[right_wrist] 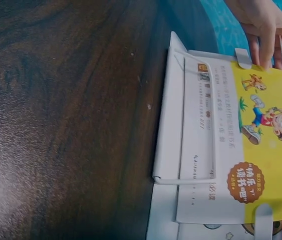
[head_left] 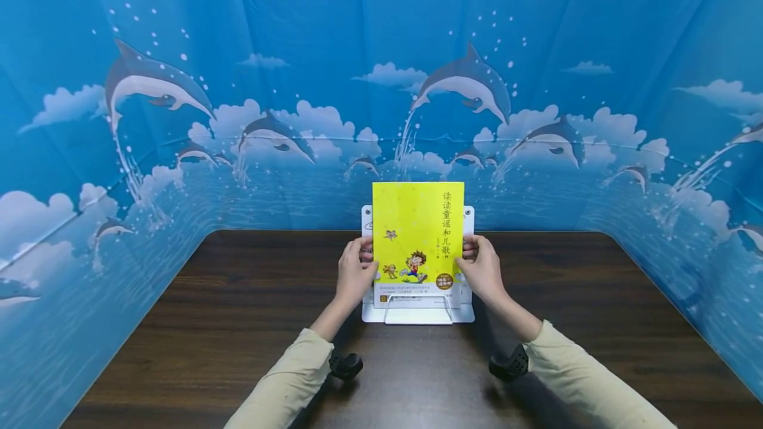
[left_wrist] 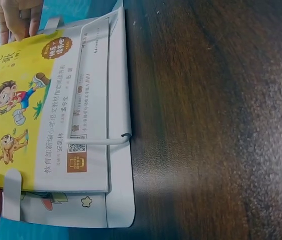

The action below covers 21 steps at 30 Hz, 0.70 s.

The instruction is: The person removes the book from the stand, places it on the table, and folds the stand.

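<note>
A yellow children's book (head_left: 417,230) with a white lower band stands upright on a white book stand (head_left: 367,313). The stand's wire bar (head_left: 417,298) crosses the front of the book's lower part. My left hand (head_left: 356,267) grips the book's left edge, thumb in front and fingers at the side. On the opposite edge my right hand (head_left: 481,267) holds the book the same way. In the left wrist view a white clip (left_wrist: 12,195) of the stand overlaps the book's edge; another clip (right_wrist: 263,220) does so in the right wrist view.
The stand sits toward the far edge of a dark wooden table (head_left: 238,323). Behind and around it hangs a blue curtain (head_left: 334,51) printed with dolphins. A black wrist device (head_left: 346,366) is on the left wrist, and a similar device (head_left: 509,364) is on the right.
</note>
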{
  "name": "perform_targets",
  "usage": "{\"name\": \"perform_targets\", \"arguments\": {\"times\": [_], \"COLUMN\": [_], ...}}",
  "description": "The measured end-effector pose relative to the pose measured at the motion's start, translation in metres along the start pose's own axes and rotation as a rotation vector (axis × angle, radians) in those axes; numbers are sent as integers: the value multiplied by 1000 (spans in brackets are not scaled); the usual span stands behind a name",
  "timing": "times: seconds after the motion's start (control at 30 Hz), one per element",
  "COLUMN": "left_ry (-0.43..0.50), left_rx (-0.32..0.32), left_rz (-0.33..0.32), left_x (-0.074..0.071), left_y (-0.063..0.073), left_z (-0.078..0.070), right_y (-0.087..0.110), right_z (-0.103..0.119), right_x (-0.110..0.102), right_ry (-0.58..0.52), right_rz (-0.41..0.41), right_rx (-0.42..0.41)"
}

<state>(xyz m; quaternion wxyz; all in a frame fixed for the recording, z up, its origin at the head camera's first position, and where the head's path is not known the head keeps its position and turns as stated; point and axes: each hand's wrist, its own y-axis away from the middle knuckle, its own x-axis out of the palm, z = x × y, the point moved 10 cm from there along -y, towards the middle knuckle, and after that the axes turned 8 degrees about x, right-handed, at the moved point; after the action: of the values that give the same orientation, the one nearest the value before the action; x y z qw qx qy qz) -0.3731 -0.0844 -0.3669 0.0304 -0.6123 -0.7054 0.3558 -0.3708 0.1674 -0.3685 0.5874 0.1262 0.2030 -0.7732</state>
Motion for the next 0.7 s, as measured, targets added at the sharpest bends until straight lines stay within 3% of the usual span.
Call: {"name": "perform_targets", "arguments": {"times": [0.37, 0.7], "left_ry": [28, 69], "left_rx": [43, 114], "left_rz": [-20, -27], "left_x": [-1, -4], "left_y": [-2, -3], "left_z": [-2, -6], "right_y": [4, 6], "right_z": [3, 11], "right_x": [0, 1], "right_ry": [-23, 12], "right_rz": [-27, -10], "right_rx": [-50, -205]}}
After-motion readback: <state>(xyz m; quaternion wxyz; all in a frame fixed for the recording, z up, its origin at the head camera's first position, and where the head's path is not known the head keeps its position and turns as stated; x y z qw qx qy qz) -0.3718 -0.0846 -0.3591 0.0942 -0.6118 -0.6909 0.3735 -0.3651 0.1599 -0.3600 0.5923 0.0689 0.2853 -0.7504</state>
